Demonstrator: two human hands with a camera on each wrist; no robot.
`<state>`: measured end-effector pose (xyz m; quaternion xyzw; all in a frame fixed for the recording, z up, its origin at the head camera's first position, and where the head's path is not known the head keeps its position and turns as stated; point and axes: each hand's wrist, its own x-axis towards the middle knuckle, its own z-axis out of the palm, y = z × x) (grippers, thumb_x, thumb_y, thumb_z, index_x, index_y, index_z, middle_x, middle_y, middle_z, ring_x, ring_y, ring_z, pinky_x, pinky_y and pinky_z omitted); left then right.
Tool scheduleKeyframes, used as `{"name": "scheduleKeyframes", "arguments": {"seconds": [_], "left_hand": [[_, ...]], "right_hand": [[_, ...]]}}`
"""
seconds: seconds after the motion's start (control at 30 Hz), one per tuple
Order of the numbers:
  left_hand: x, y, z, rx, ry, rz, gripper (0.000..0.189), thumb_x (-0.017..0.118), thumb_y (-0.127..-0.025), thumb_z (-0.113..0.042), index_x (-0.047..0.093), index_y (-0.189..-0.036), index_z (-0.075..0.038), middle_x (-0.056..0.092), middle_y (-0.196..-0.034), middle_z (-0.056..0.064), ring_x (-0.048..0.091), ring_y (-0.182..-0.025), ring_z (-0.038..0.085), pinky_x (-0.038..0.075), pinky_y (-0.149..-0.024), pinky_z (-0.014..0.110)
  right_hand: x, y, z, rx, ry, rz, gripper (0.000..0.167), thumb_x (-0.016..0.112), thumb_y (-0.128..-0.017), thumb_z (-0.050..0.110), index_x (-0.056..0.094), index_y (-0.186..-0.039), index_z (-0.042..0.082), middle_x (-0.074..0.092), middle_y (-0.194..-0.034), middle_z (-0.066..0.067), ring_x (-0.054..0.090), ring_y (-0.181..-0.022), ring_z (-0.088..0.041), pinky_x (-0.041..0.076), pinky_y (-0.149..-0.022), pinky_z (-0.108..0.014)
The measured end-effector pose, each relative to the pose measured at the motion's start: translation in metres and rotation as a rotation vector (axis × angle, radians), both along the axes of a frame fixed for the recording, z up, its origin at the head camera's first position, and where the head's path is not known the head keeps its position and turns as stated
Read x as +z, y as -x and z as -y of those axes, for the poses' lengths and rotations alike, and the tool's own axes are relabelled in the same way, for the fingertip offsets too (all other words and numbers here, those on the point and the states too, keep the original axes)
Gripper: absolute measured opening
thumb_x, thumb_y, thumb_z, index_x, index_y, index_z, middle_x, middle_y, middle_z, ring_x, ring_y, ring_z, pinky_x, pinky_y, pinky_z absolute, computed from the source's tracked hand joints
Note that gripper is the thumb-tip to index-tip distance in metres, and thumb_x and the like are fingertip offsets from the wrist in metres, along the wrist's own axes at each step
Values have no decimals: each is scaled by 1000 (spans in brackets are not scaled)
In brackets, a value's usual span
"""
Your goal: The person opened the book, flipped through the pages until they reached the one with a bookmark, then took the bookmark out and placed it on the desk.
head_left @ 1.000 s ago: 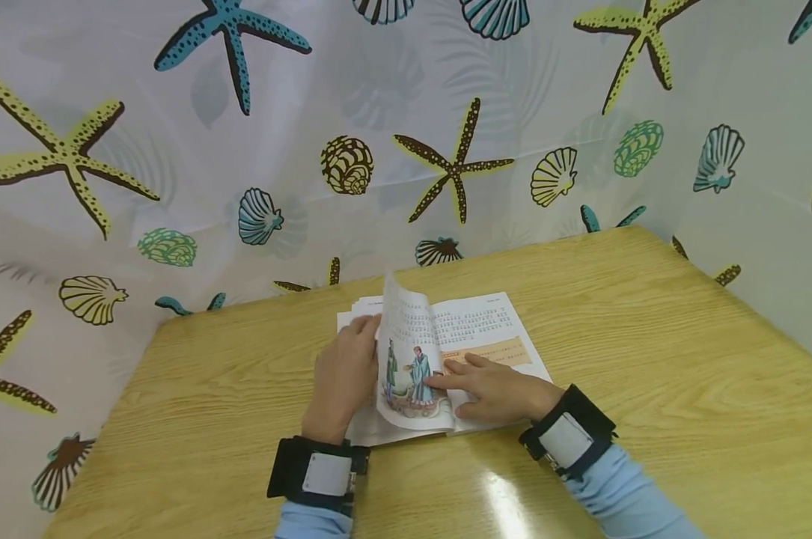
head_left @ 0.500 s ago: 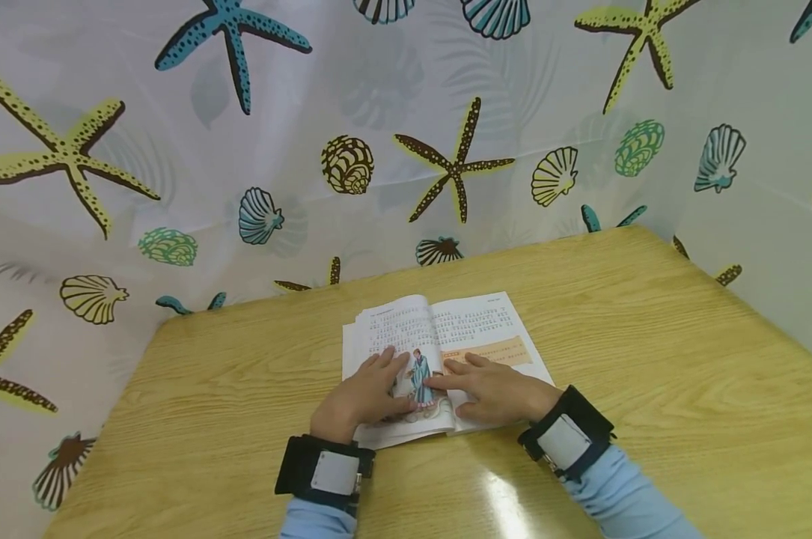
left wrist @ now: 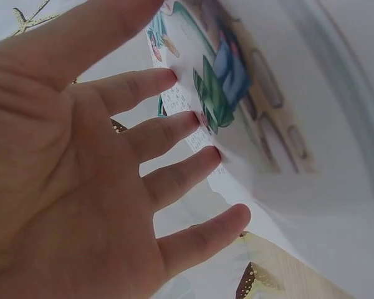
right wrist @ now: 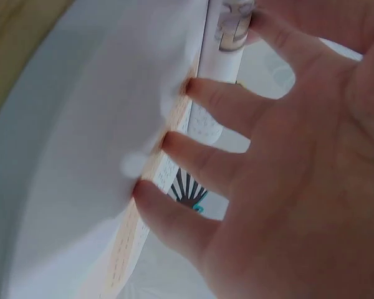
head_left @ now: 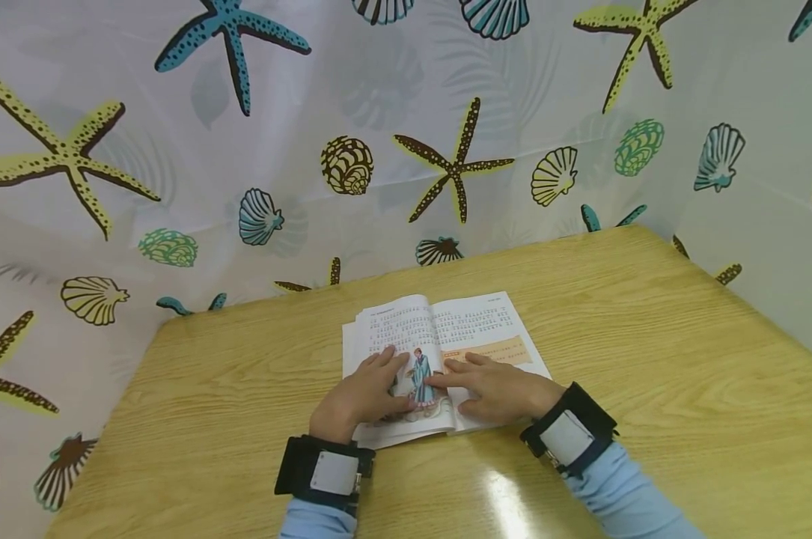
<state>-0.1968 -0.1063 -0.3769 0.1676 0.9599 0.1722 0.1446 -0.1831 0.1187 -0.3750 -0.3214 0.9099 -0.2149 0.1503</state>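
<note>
An open book (head_left: pixel 476 318) lies on the wooden table, its pages printed with small text. Its left page carries a drawing of a robed figure (head_left: pixel 420 374), partly covered by my left hand (head_left: pixel 364 397). That hand rests on the lower left page with fingers spread; in the left wrist view its fingertips (left wrist: pixel 209 156) touch the paper beside the coloured drawing. My right hand (head_left: pixel 500 389) lies on the lower right page, over the edge of an orange text box (head_left: pixel 500 350). The right wrist view shows its fingertips (right wrist: pixel 143 190) pressing on the page, fingers extended.
The wooden table (head_left: pixel 648 337) extends around the book on all sides. A white curtain (head_left: pixel 379 90) printed with starfish and shells hangs behind it and along the right. Black straps (head_left: pixel 325 471) with pale plates wrap both wrists above light blue sleeves.
The lifted page has come down to the left and lies flat. My left hand moved from the book's left edge onto that page, its fingers spreading. The right hand stayed in place.
</note>
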Motion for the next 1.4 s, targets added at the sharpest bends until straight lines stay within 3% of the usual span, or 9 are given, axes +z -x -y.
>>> {"name": "scheduleKeyframes", "arguments": {"seconds": [0.1,0.23,0.43,0.63,0.87,1.07,1.17,1.27,1.4], "left_hand": [[0,0,0,-3,-15,-5,75,78,-90,-31,45,-153,-8,30,-163,17,26,-149,39,31,-115,59],[1,0,-1,-2,-31,-12,75,79,-89,-29,46,-153,-8,31,-163,17,27,-149,39,31,-114,59],[3,-1,-3,-1,-29,-11,75,80,-89,-29,46,-153,-8,31,-163,17,28,-149,39,32,-114,59],[3,-2,-2,-7,-33,-8,75,80,-89,-30,46,-153,-7,31,-163,17,28,-149,39,32,-115,58],[3,-3,-1,-4,-32,-12,76,80,-89,-29,46,-153,-7,32,-162,18,28,-148,39,32,-114,58],[2,-2,-1,1,-35,-12,76,81,-88,-30,46,-152,-8,31,-163,17,28,-149,39,32,-114,58],[1,-1,0,3,-35,-11,76,81,-88,-30,46,-153,-8,31,-163,17,28,-149,39,32,-114,58],[1,-1,0,4,-36,-14,76,81,-88,-30,47,-152,-8,31,-163,17,28,-149,39,32,-114,58],[2,-2,0,5,-38,-14,76,81,-88,-30,47,-152,-8,31,-163,17,28,-149,39,32,-115,58]], "right_hand": [[-1,4,-6,-41,0,12,54,63,-96,9,52,-149,12,41,-156,-20,31,-144,-49,29,-112,-65],[-4,9,-21,-92,-76,-59,51,65,-95,10,56,-145,4,43,-155,-21,35,-143,-47,30,-114,-61],[-4,16,-46,-233,-179,-50,49,65,-96,16,58,-143,5,41,-155,-22,32,-143,-50,25,-107,-76],[-3,20,-69,-342,-170,-8,57,69,-90,16,56,-143,1,40,-154,-27,37,-137,-55,25,-102,-81],[-7,25,-82,-348,-85,47,58,72,-89,9,53,-142,-6,50,-142,-33,55,-118,-42,49,-96,-57],[-6,26,-82,-343,-79,47,57,72,-89,7,53,-142,-7,53,-139,-32,56,-112,-38,50,-94,-54],[-6,26,-81,-348,-94,43,59,72,-90,8,51,-143,-8,49,-142,-34,54,-120,-44,47,-98,-58],[-4,25,-80,-390,-163,23,65,74,-91,17,47,-143,-12,39,-149,-37,39,-134,-57,37,-105,-68],[-3,25,-78,-428,-249,4,68,74,-91,26,49,-138,-16,29,-152,-41,21,-137,-67,26,-106,-77]]}}
